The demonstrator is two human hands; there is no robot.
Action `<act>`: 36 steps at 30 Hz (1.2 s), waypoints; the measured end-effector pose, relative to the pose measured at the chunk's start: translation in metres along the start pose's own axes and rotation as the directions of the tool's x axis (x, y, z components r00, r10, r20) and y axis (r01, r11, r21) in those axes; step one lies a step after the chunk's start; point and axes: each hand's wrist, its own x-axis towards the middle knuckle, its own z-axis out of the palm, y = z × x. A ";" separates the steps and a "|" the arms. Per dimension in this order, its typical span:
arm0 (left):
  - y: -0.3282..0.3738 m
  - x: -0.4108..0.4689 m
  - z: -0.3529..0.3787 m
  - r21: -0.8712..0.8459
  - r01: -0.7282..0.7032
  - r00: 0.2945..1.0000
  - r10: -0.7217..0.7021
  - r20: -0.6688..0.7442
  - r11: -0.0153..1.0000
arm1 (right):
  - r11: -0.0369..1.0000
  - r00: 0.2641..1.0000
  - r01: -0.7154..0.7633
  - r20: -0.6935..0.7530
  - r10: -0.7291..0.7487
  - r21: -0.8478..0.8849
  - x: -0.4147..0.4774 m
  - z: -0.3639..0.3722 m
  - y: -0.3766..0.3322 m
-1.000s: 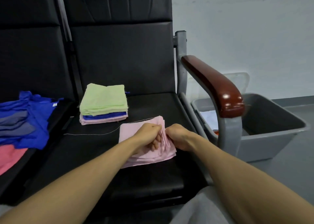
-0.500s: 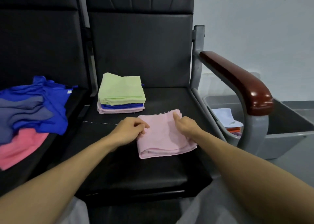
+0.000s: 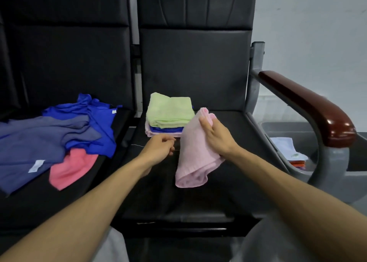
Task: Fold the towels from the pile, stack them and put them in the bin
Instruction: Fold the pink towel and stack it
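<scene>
The right hand's thumb lies flat across the front of a folded pink towel. Its other fingers wrap round the towel's right edge, closed narrowly on the cloth. The towel hangs tilted from this grip, its top corner far and its folded bottom edge near, over the middle of the black seat.

To the left, the left hand's fingers are curled in, with thumb and forefinger tips pressed together. They seem to pinch a thin white thread that trails left from the hand across the seat.

Just beyond both hands, at the far left of the same seat, stands a stack of folded towels: green on top, blue below, pink at the bottom.

On the next seat to the left lies the loose pile of blue, grey-blue and coral cloths.

At the far right, past the brown armrest, sits the grey bin with folded white and orange towels inside.
</scene>
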 end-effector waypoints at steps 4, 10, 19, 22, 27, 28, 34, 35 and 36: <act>-0.005 0.003 -0.009 -0.130 0.088 0.995 -0.093 -0.027 0.988 | 0.952 0.998 0.043 -0.064 -0.024 0.302 0.005 0.014 -0.031; 0.004 0.002 -0.026 -0.655 0.418 0.908 -0.312 0.279 0.630 | 0.756 0.987 -0.141 0.032 0.157 0.639 0.023 0.022 -0.060; 0.017 0.019 -0.029 -0.391 0.020 0.971 -0.111 -0.212 0.920 | 0.754 0.974 -0.222 0.103 0.203 0.619 0.055 -0.007 -0.017; 0.022 0.043 -0.038 -0.114 -0.053 0.967 0.023 -0.253 0.992 | 0.813 0.982 -0.183 0.147 0.121 0.552 0.073 -0.012 -0.004; 0.030 0.104 -0.053 0.113 -0.062 0.955 0.092 -0.282 0.992 | 0.847 0.990 -0.132 0.110 0.087 0.515 0.124 0.003 0.009; 0.031 0.115 -0.056 0.120 -0.047 0.952 0.081 -0.296 0.992 | 0.850 0.992 -0.121 0.101 0.080 0.512 0.134 0.006 0.008; 0.025 0.173 -0.059 0.098 -0.011 0.948 0.041 -0.315 0.995 | 0.903 0.998 -0.064 0.005 0.069 0.425 0.192 0.029 0.018; 0.019 0.181 -0.057 0.102 -0.007 0.947 0.039 -0.318 0.995 | 0.920 0.997 -0.075 0.000 0.081 0.385 0.201 0.036 0.024; 0.015 0.186 -0.055 0.114 0.004 0.947 0.033 -0.321 0.994 | 0.935 0.995 -0.091 -0.003 0.098 0.343 0.206 0.041 0.030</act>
